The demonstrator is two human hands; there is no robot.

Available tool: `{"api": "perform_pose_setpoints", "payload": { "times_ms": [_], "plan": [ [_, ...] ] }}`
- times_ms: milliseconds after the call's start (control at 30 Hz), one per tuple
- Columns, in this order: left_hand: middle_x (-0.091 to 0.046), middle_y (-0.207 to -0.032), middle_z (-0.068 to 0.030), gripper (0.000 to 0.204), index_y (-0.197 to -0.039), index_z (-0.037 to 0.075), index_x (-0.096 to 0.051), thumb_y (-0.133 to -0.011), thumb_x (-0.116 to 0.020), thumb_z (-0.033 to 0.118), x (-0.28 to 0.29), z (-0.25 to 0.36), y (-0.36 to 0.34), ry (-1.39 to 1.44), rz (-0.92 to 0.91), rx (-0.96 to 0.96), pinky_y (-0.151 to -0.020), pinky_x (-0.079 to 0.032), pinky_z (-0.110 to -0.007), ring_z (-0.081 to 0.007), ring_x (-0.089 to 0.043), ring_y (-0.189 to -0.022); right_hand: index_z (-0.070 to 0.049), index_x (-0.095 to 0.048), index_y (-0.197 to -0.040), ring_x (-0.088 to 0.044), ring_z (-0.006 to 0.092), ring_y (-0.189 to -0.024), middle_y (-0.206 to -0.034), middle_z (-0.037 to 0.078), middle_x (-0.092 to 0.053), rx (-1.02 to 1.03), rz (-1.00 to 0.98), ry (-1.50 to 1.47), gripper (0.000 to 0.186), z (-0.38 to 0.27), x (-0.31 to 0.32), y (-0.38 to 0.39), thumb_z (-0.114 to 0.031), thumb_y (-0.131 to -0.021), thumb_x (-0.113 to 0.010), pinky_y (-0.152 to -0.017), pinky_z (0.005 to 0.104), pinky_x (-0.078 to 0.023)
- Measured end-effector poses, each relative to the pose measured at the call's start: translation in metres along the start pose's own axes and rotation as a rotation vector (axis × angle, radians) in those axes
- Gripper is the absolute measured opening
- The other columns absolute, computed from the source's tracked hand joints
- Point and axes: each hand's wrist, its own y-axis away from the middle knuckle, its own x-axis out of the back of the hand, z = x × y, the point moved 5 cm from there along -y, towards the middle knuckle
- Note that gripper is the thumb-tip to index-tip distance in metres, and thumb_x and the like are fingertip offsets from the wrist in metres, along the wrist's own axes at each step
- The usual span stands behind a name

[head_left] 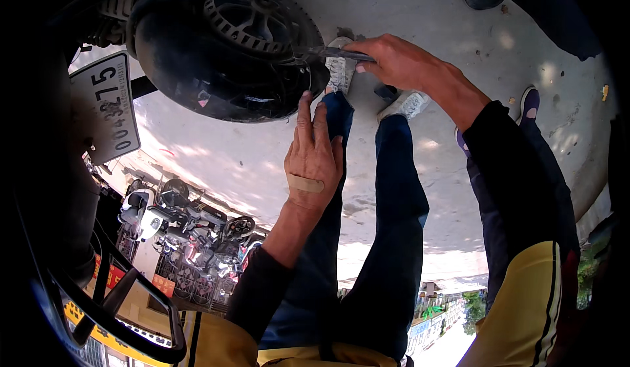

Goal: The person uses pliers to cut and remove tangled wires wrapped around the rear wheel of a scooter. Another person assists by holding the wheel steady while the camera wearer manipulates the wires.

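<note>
Pale pavement (230, 177) spreads beneath us, mottled with sunlight, and beyond it a crowded row of parked two-wheelers (190, 232) stands in the lower left of our view. A neighbour's dark-trousered leg (551, 163) is to our right. Nearer, at upper left, sits the black rounded part (184, 59) we are handling, glossy and curved like a mudguard, with a slotted ring (226, 31) set into its upper side. Just left of it hangs a pale plate (105, 98); bold dark figures run along its length with finer print beside them, and it is probably mounted facing outward to be read.

Our left hand (314, 160) reaches up, fingers extended and slightly parted, the tips at the part's near rim, perhaps to steady it; we cannot tell whether they press. Our right hand (397, 62) comes from the other side, its grip pinching a slim dark tool (335, 53) near one end, which seems meant to leave the tip free at the part's edge. A beige plaster (306, 183) crosses the back of our left hand. Smallest is a reddish sticker (204, 98) on the glossy surface, its marking too small to read.
</note>
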Motion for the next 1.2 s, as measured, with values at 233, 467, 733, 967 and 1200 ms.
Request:
{"api": "perform_pose_setpoints", "payload": {
  "times_ms": [233, 467, 733, 967, 1200],
  "plan": [
    [-0.045, -0.158, -0.0256, 0.047, -0.138, -0.005, -0.057, -0.093, -0.069, 0.006, 0.001, -0.002, -0.012, -0.086, 0.040, -0.069, -0.102, -0.053, -0.047, -0.0423, -0.061, -0.126, -0.008, -0.073, -0.125, -0.071, 0.0390, -0.087, -0.100, 0.021, -0.076, 0.163, 0.104, -0.127, 0.031, 0.026, -0.022, -0.022, -0.017, -0.096, -0.076, -0.080, 0.0480, -0.054],
    [-0.047, -0.157, -0.0252, 0.039, -0.131, -0.004, -0.060, -0.093, -0.067, 0.005, 0.001, -0.007, -0.013, -0.019, 0.028, -0.067, -0.101, -0.054, -0.047, -0.0413, -0.062, -0.124, -0.003, -0.073, -0.106, -0.066, 0.0346, -0.071, -0.084, 0.019, -0.072, 0.201, 0.227, -0.215, 0.028, 0.046, -0.050, -0.046, -0.023, -0.089, -0.084, -0.068, 0.0435, -0.050],
    [-0.051, -0.153, -0.0275, 0.041, -0.131, -0.005, -0.060, -0.092, -0.067, 0.004, -0.003, -0.010, -0.016, -0.014, 0.063, -0.095, -0.097, -0.056, -0.046, -0.0418, -0.066, -0.120, -0.003, -0.076, -0.093, -0.063, 0.0290, -0.063, -0.076, 0.017, -0.071, 0.265, 0.292, -0.286, 0.026, 0.055, -0.061, -0.070, -0.026, -0.086, -0.087, -0.063, 0.0406, -0.049],
    [-0.050, -0.151, -0.0310, 0.047, -0.134, -0.006, -0.057, -0.090, -0.070, 0.004, 0.003, -0.009, -0.018, -0.008, 0.027, -0.080, -0.102, -0.055, -0.048, -0.0454, -0.063, -0.126, -0.002, -0.078, -0.093, -0.065, 0.0308, -0.060, -0.074, 0.018, -0.071, 0.405, 0.315, -0.341, 0.023, 0.053, -0.065, -0.088, -0.022, -0.084, -0.087, -0.060, 0.0399, -0.050],
    [-0.049, -0.151, -0.0321, 0.048, -0.135, -0.004, -0.056, -0.090, -0.070, 0.003, 0.009, 0.001, -0.026, 0.023, -0.021, -0.028, -0.106, -0.053, -0.050, -0.0489, -0.057, -0.134, -0.003, -0.078, -0.095, -0.068, 0.0343, -0.064, -0.077, 0.019, -0.072, 0.546, 0.365, -0.400, 0.023, 0.057, -0.063, -0.095, -0.020, -0.083, -0.088, -0.062, 0.0417, -0.052]
  ]
}}
